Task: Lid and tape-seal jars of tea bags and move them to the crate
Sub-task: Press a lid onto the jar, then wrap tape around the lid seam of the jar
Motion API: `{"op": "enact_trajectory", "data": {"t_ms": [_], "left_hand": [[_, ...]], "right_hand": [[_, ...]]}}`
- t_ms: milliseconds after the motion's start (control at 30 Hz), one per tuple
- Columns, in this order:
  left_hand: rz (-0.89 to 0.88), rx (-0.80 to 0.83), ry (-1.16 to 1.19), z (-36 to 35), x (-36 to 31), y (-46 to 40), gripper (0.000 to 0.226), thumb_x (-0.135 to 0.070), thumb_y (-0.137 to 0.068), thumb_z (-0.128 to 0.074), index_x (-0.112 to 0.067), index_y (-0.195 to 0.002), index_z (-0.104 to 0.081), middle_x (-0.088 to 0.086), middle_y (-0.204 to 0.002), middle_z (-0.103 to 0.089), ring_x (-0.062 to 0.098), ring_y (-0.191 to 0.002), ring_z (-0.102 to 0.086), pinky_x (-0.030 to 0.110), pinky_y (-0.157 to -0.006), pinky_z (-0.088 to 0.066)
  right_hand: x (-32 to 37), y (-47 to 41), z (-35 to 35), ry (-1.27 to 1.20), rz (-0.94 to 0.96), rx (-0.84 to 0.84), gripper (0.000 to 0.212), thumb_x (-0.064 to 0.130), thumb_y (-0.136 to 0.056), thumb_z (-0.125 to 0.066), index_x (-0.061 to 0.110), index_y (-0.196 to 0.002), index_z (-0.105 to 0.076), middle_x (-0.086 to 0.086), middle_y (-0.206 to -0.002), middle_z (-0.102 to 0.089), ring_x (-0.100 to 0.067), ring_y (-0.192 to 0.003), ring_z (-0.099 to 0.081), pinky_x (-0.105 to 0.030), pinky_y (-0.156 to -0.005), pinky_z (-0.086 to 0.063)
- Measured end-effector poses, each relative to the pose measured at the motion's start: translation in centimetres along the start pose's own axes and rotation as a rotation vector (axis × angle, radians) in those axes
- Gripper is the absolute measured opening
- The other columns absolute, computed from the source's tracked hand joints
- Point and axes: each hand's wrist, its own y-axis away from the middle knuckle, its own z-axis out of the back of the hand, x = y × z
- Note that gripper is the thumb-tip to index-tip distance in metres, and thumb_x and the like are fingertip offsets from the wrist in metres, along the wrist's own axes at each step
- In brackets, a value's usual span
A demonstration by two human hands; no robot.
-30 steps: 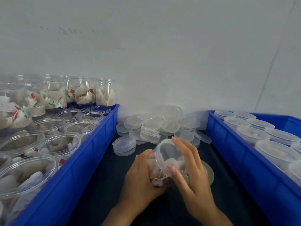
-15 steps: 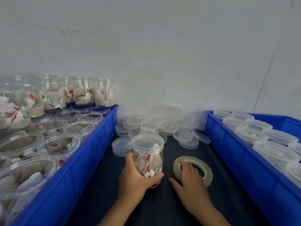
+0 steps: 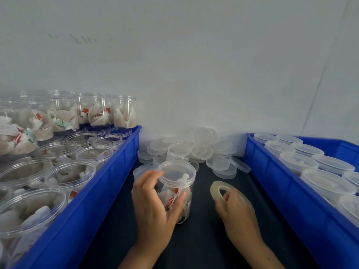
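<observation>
Head view: a lidded jar (image 3: 177, 188) of tea bags is held upright on the dark mat by the left hand (image 3: 153, 206), fingers wrapped round it. The tape roll (image 3: 229, 193) is gripped by the right hand (image 3: 236, 209). Sealing and transfer to the right crate (image 3: 291, 193) are judged outstanding.

Pale plaster wall (image 3: 194, 65) behind a dark tabletop (image 3: 204, 239).

We see two bright blue crates (image 3: 108, 171) (image 3: 291, 193), a dark navy bench (image 3: 204, 230), clear jars (image 3: 175, 191) of off-white tea bags with red tags, translucent lids (image 3: 202, 136), and yellowish-clear tape (image 3: 215, 188).
</observation>
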Motion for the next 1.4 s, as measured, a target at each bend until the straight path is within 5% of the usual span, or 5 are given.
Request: {"op": "enact_trajectory", "data": {"t_ms": [167,333,600,800,1400], "left_hand": [[-0.429,0.287,-0.001,-0.3,-1.7,0.4,0.011,-0.019,-0.091,-0.055,-0.019,-0.101,-0.05,-0.008,-0.092,-0.048,0.004,-0.078,-0.047,0.017,-0.067,-0.042],[-0.079,0.672,0.175,-1.2,-2.1,1.6,0.024,-0.022,-0.101,-0.043,-0.02,-0.123,-0.052,-0.016,-0.107,-0.048,-0.005,-0.095,-0.049,0.006,-0.082,-0.036],[0.169,0.579,0.237,-1.2,-1.6,2.0,0.019,-0.021,-0.094,-0.062,-0.027,-0.112,-0.056,-0.013,-0.099,-0.061,-0.003,-0.098,-0.057,0.014,-0.084,-0.047],[0.325,0.594,0.365,-1.4,-1.3,2.1,0.021,-0.019,-0.087,-0.072,-0.023,-0.103,-0.06,-0.007,-0.089,-0.066,0.004,-0.089,-0.064,0.018,-0.078,-0.051],[0.313,0.637,0.297,-1.1,-1.2,1.7,0.019,-0.007,-0.094,-0.06,-0.024,-0.086,-0.057,-0.009,-0.075,-0.064,0.002,-0.077,-0.064,0.014,-0.072,-0.049]], "right_hand": [[0.5,0.5,0.7,-0.334,-0.002,0.15,0.016,0.028,-0.098,-0.053,0.024,-0.104,-0.038,0.006,-0.083,-0.056,-0.005,-0.07,-0.058,-0.012,-0.054,-0.041],[2.3,1.5,1.0,-0.486,0.058,0.363,0.031,0.019,-0.1,-0.047,0.038,-0.121,-0.033,0.004,-0.093,-0.065,0.005,-0.081,-0.062,-0.009,-0.062,-0.046],[3.2,2.2,1.9,-0.477,0.102,0.424,0.045,0.009,-0.099,-0.045,0.035,-0.129,-0.025,-0.001,-0.071,-0.056,0.001,-0.057,-0.054,-0.017,-0.059,-0.045],[3.3,2.3,2.2,-0.427,0.109,0.423,0.064,0.001,-0.092,-0.049,0.033,-0.137,-0.017,-0.006,-0.088,-0.06,-0.016,-0.082,-0.063,-0.025,-0.075,-0.051],[4.5,2.8,2.7,-0.394,0.071,0.482,0.07,0.01,-0.101,-0.046,0.025,-0.152,0.0,0.011,-0.088,-0.051,0.003,-0.076,-0.055,0.0,-0.07,-0.039]]}}
